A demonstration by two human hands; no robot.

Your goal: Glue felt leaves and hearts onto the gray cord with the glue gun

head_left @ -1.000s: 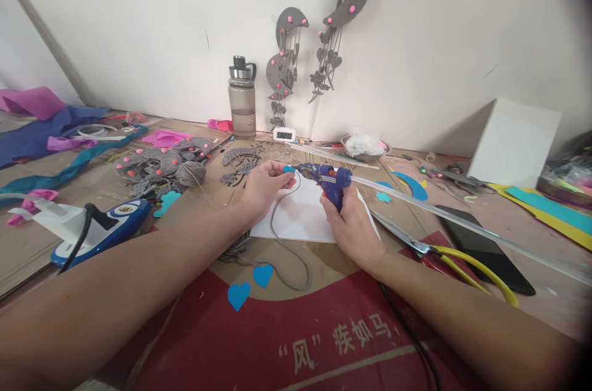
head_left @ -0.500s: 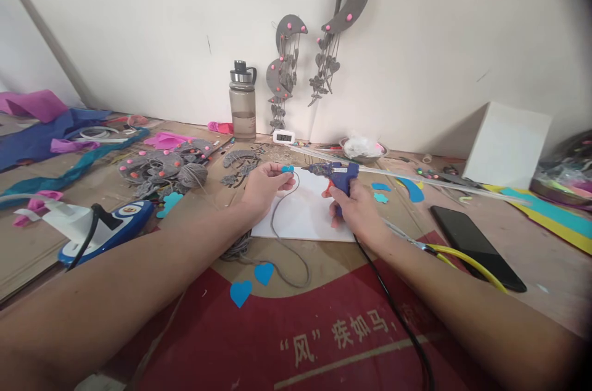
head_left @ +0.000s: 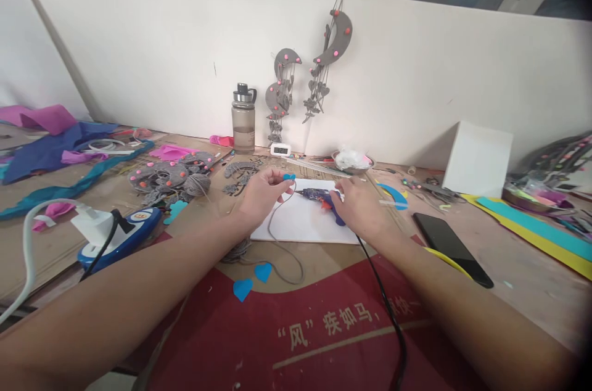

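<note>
At twelve o'clock, your left grip [head_left: 263,193] pinches the blue piece [head_left: 289,176] edgewise, leaving it exposed; right grip [head_left: 363,205], at glue gun [head_left: 318,194], unclear.

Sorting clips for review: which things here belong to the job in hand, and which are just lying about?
In the job: blue heart in left hand; glue gun at right hand; grey yarn; probably the loose hearts.

Apparently lying about: bottle; phone; digital clock.
</note>
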